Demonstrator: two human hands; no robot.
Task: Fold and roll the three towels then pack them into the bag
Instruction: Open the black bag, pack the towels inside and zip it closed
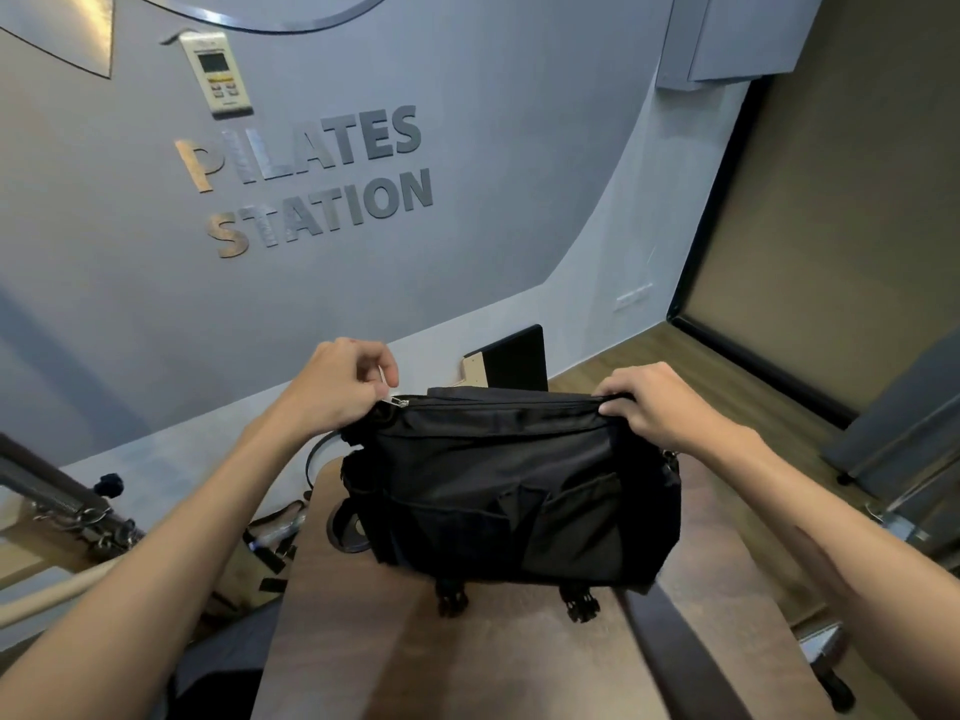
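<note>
Two bare hands work at the top edge of a black fabric shoulder bag (pixel 511 485), which stands on a brown wooden table (pixel 498 662). At the left end of the bag's top, the left hand (pixel 332 387) pinches the small pale zipper pull (pixel 387 389). At the right end of the bag's top, the right hand (pixel 652 405) grips the black fabric and holds it firm. The zipper line along the top looks nearly closed, with the slider at the left end. No towels are visible anywhere around the bag, so I judge they are probably already folded, rolled and packed inside, though the inside is hidden. What remains seems only to finish the zipper.
</note>
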